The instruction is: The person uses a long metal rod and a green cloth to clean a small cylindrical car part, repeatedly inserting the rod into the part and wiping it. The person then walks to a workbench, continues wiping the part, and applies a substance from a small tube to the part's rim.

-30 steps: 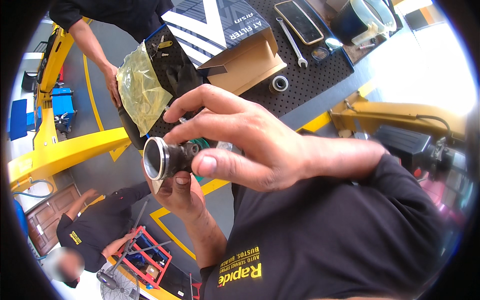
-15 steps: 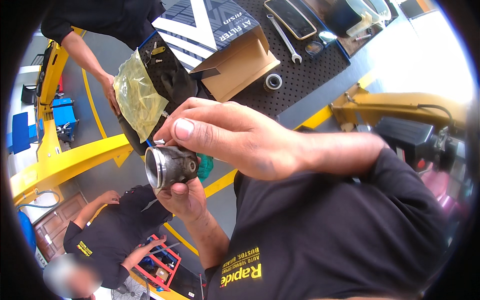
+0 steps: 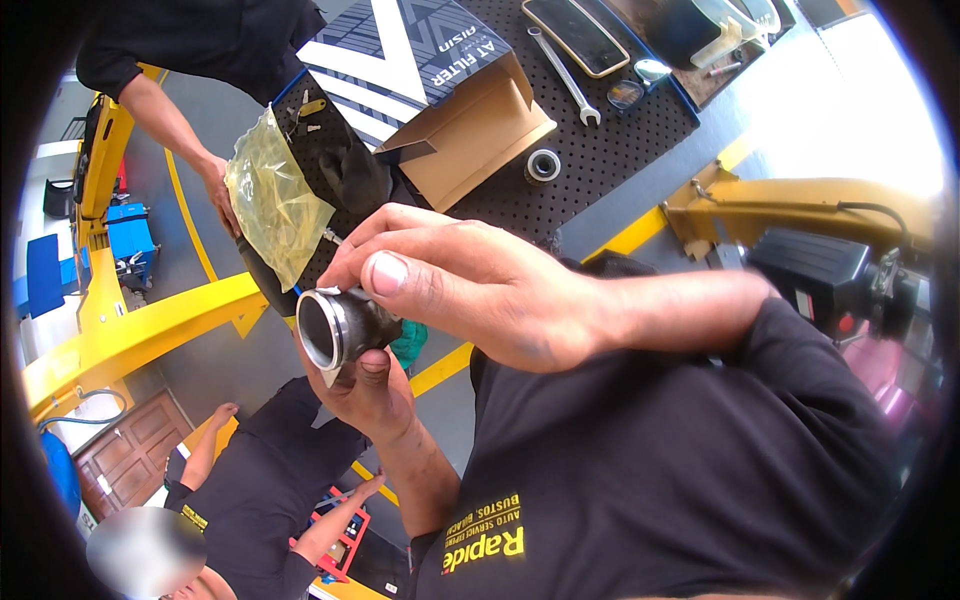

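My left hand (image 3: 375, 405) grips a short hollow metal cylinder (image 3: 345, 325) from below, thumb pressed to its side. The cylinder is grey, with a bright rim and a groove near its open mouth, which faces left. From the right comes my right hand (image 3: 470, 285), with its fingers bent over the cylinder's upper side and thumb beside them; its fingertips are partly hidden. A scrap of something pale shows at the rim by those fingers. Behind the cylinder, a green cloth (image 3: 408, 345) shows partly between my hands; I cannot tell what holds it.
A dark perforated bench top (image 3: 640, 150) bears an open filter box (image 3: 480, 140), a combination wrench (image 3: 565, 75), a phone (image 3: 578, 35) and a small metal ring-shaped part (image 3: 543, 166). A person's hand (image 3: 220, 195) touches a yellowish plastic bag (image 3: 275, 200). Another person (image 3: 260, 490) stands lower left. Yellow lift arms (image 3: 150, 325) flank me.
The cylinder has turned in my hands, showing more of its open mouth and less of its side hole. The person at the lower left has shifted to the right.
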Action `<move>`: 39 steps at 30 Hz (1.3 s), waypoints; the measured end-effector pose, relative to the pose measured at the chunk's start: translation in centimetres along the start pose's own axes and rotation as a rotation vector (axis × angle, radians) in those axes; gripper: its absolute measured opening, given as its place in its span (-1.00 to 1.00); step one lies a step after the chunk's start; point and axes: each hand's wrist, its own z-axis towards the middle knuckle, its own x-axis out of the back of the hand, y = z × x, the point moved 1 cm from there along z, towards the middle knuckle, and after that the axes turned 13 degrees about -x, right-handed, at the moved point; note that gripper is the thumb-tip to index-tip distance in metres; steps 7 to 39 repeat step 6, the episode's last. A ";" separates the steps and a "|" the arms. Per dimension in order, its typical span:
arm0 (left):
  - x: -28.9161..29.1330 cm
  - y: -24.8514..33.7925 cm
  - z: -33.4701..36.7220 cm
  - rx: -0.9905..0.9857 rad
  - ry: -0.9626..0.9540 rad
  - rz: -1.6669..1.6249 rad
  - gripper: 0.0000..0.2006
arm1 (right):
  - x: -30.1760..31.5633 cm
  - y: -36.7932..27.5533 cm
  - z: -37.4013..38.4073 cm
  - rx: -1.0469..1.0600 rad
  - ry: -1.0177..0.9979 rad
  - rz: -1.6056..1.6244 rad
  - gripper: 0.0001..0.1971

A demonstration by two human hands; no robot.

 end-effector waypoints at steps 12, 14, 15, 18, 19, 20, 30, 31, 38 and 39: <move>-0.4 0.3 0.5 0.024 -0.028 0.040 -0.19 | -0.2 0.7 -0.4 0.136 0.039 -0.077 -0.41; -0.4 0.3 0.5 0.024 -0.028 0.040 -0.19 | -0.2 0.7 -0.4 0.136 0.039 -0.077 -0.41; -0.4 0.3 0.5 0.024 -0.028 0.040 -0.19 | -0.2 0.7 -0.4 0.136 0.039 -0.077 -0.41; -0.4 0.3 0.5 0.024 -0.028 0.040 -0.19 | -0.2 0.7 -0.4 0.136 0.039 -0.077 -0.41; -0.4 0.3 0.5 0.024 -0.028 0.040 -0.19 | -0.2 0.7 -0.4 0.136 0.039 -0.077 -0.41; -0.4 0.3 0.5 0.024 -0.028 0.040 -0.19 | -0.2 0.7 -0.4 0.136 0.039 -0.077 -0.41; -0.4 0.3 0.5 0.024 -0.028 0.040 -0.19 | -0.2 0.7 -0.4 0.136 0.039 -0.077 -0.41; -0.4 0.3 0.5 0.024 -0.028 0.040 -0.19 | -0.2 0.7 -0.4 0.136 0.039 -0.077 -0.41; -0.4 0.3 0.5 0.024 -0.028 0.040 -0.19 | -0.2 0.7 -0.4 0.136 0.039 -0.077 -0.41; -0.4 0.3 0.5 0.024 -0.028 0.040 -0.19 | -0.2 0.7 -0.4 0.136 0.039 -0.077 -0.41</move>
